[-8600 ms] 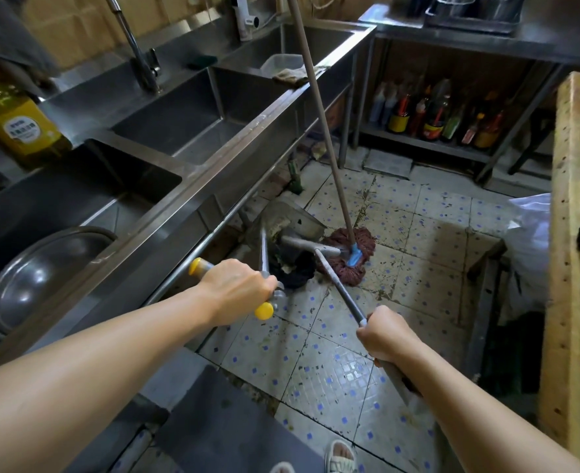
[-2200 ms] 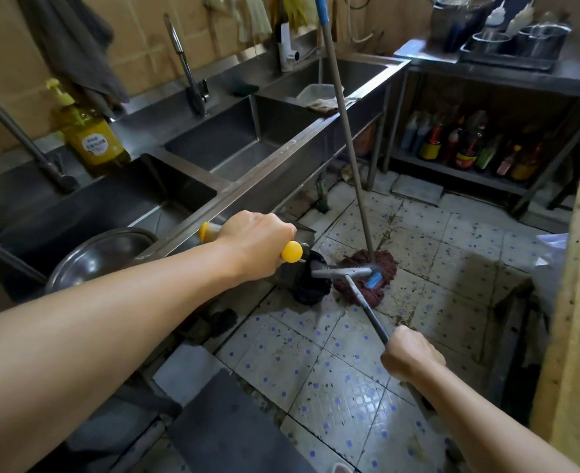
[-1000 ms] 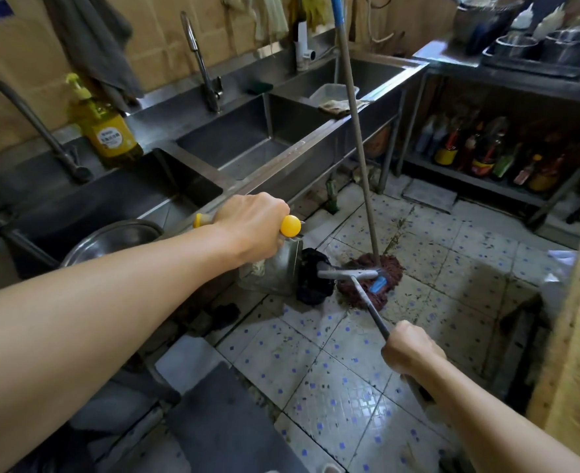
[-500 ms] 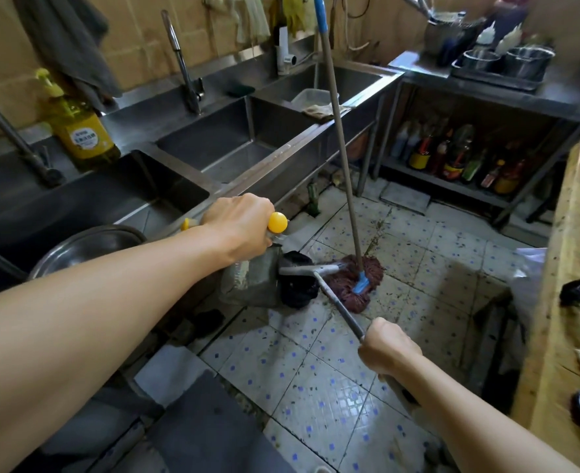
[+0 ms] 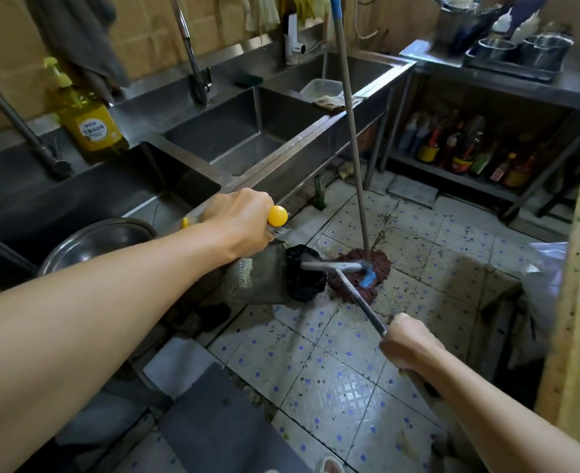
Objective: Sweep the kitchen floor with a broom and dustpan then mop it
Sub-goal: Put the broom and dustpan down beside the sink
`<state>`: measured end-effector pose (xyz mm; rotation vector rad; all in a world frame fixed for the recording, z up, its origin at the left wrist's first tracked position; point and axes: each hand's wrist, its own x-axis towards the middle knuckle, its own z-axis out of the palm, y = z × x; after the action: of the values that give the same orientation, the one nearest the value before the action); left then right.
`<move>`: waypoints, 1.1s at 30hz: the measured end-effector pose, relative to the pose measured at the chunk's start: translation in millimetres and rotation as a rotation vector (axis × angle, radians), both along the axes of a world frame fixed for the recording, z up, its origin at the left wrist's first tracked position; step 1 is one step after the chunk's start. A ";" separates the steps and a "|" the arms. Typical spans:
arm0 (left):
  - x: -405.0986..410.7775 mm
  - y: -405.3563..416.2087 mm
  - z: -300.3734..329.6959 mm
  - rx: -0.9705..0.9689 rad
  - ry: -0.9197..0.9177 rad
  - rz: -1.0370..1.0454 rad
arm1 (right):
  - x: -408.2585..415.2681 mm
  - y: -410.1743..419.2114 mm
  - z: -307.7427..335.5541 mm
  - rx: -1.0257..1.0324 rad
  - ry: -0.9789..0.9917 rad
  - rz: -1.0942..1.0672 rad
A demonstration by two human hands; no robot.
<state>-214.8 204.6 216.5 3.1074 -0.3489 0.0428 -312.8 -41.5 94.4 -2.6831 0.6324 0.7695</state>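
Nearest to you, your right hand [image 5: 409,346] is gripping the thin grey metal shaft of the broom [image 5: 360,300], fingers curled fully round it low on the shaft. The shaft is running forward and left to a pale crossbar and a black bristle head [image 5: 303,279], which is sitting at the mouth of the dustpan. Expect the shaft to be stiff, light and smooth; a close grip near mid-length is giving you control of the head, while the bristles will flex and flick debris if you are pushing hard.

Your left hand [image 5: 244,221] is wrapping round the yellow-tipped handle [image 5: 277,216] of the dull sheet-metal dustpan [image 5: 256,276], fingers closed on it. The pan is hanging tilted just above the tiled floor [image 5: 315,370], mouth toward the bristles. Judge it rigid and fairly light, but prone to spilling when tipped; keep hold of the handle and keep the lip low.

Just beyond the broom head, the dark red string mop [image 5: 360,273] is resting on the floor, touching the bristles or nearly so. Its long pale pole with a blue grip [image 5: 350,107] is leaning against the edge of the stainless steel sink counter [image 5: 302,139]. The strings will be soft and heavy if wet; take the pole at mid-height. Sweeping appears close to finishing; mopping has not begun.
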 end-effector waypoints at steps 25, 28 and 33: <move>0.9 13.7 5.0 -0.154 -0.026 0.140 | 6.9 37.6 -28.0 0.200 0.023 -0.161; 2.4 23.6 5.6 -0.169 -0.014 0.173 | 5.7 27.8 -27.2 0.185 0.014 -0.193; -4.8 27.0 -5.2 -0.161 0.003 0.162 | -5.2 23.0 -30.6 0.148 0.012 -0.204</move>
<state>-219.6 231.6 211.3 2.9670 -0.0880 0.0641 -318.0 -18.4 63.8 -2.4361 0.8042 0.7465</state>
